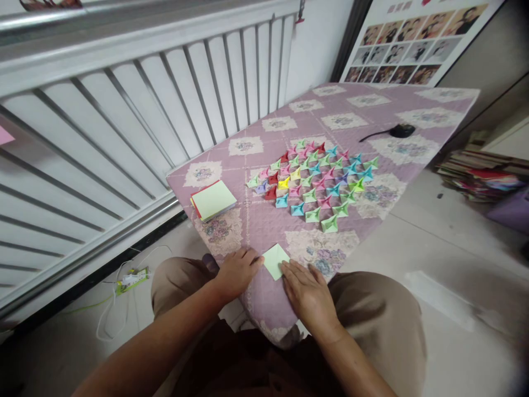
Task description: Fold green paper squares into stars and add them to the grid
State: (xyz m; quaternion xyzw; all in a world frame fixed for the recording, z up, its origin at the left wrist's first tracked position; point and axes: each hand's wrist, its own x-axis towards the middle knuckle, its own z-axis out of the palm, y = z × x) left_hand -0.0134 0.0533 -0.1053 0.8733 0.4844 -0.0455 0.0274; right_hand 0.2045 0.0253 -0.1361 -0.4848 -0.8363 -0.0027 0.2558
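A small pale green square of folding paper (275, 263) lies on the table close to my body, turned so that a corner points away from me. Creases run across it. My left hand (239, 271) is at its left corner, fingers bent together and the fingertips closed on the edge. Flat on its right side rest the outstretched fingers of my right hand (309, 295). Beyond both hands stand several rows of small folded paper pieces (318, 179) in green, blue, pink, red and yellow. To the left lies a stack of square paper (214, 199), pale green on top.
A purple flowered cloth covers the table (256, 220), which narrows towards me. A white radiator (144, 127) runs along its left side. A black object with a cable (401, 130) lies at the far right. A power strip (133, 280) is on the floor.
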